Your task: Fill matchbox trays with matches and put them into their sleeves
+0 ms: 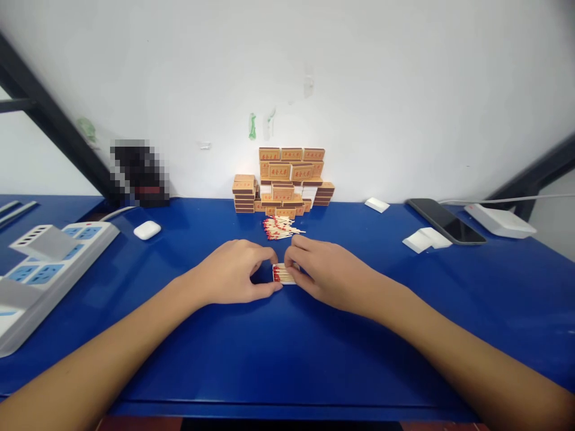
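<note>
Head view: the left hand [233,272] and the right hand [326,272] meet at mid-table, fingertips pinched narrowly on a small open matchbox tray [283,274] full of red-tipped matches, which lies on the blue table [269,353]. Just beyond it sits a loose heap of matches [279,228], and behind that a stack of matchboxes [285,179] against the wall. The step in hand looks like settling the matches level in the tray, though the fingers hide its edges. Next would call for a light, even squeeze without spilling any.
</note>
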Demonstrator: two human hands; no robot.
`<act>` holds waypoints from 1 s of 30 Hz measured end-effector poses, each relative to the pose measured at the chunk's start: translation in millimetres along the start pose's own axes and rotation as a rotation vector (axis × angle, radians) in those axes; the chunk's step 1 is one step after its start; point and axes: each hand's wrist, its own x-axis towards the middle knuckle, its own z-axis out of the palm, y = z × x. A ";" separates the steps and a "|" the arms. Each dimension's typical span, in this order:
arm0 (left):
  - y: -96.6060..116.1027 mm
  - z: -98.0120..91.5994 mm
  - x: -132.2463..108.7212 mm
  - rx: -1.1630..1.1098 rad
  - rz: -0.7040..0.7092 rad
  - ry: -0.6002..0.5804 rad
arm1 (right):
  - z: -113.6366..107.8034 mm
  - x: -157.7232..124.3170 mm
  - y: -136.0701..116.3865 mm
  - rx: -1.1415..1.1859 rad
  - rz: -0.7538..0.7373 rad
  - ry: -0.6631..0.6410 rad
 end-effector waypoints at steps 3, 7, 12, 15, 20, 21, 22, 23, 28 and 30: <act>0.2 0.1 -0.2 0.012 -0.006 -0.006 | 3.9 4.2 -3.4 -0.025 0.008 -0.017; 0.8 0.4 -0.2 0.019 -0.013 -0.013 | 5.2 6.7 -3.9 -0.075 0.007 -0.048; 0.3 0.0 0.0 0.011 -0.013 -0.012 | 2.4 2.1 0.7 -0.021 0.003 -0.033; -0.4 -0.6 0.3 0.005 -0.008 -0.006 | -2.1 -0.8 9.4 0.052 -0.010 0.010; -1.0 -0.3 0.3 0.006 -0.014 -0.007 | -7.5 -1.4 40.6 0.023 0.084 0.142; -1.1 -0.1 0.1 0.005 -0.017 -0.010 | -6.7 -0.7 47.5 0.016 0.123 0.135; -1.3 0.0 -0.3 0.006 -0.022 -0.013 | -5.2 0.3 53.8 0.023 0.154 0.115; -1.5 0.0 -0.6 0.007 -0.027 -0.015 | -3.1 1.6 59.3 0.042 0.177 0.096; -1.8 -1.5 -0.7 0.015 -0.039 -0.020 | 5.0 8.0 73.2 0.139 0.243 0.006; -1.4 -1.9 -0.1 0.016 -0.041 -0.022 | 3.6 7.6 71.3 0.154 0.246 -0.011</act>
